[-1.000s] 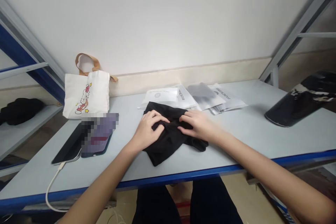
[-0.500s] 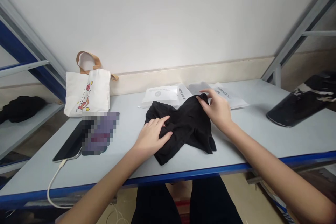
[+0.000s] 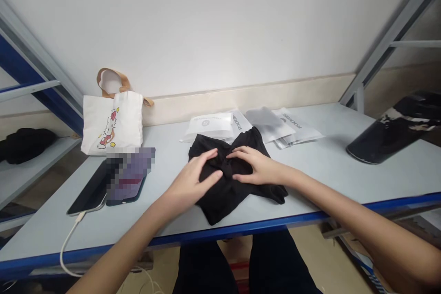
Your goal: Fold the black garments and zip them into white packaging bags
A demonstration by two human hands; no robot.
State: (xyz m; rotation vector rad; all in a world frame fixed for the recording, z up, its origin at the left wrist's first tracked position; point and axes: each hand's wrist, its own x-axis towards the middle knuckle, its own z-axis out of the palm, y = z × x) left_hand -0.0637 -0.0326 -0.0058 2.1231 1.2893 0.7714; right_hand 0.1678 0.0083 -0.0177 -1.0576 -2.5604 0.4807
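Observation:
A black cloth garment (image 3: pixel 220 202) lies crumpled on the table, its middle gathered into a twist and its corners spread out. My left hand (image 3: pixel 193 179) rests on its left part, thumb and forefinger apart and pointing at the gathered middle. From the other side my right hand (image 3: pixel 258 165) lies over the right part, fingers slightly curved and thumb apart from them. Dark cloth shows between the two hands. Whether any fold is caught under the fingertips is hard to see.
Behind the garment lie frosted plastic pouches (image 3: pixel 210 127) and more printed pouches (image 3: pixel 299 128). A white tote bag (image 3: pixel 113 124) stands at the left, before it a phone (image 3: pixel 87 190) on a white cable (image 3: pixel 65 243) and a blurred item (image 3: pixel 129 179). A black object (image 3: pixel 375 140) lies right.
My right hand has let go of the garment's upper right corner and moved left and down onto its middle. That corner now lies lower, uncovering more of the pouches behind.

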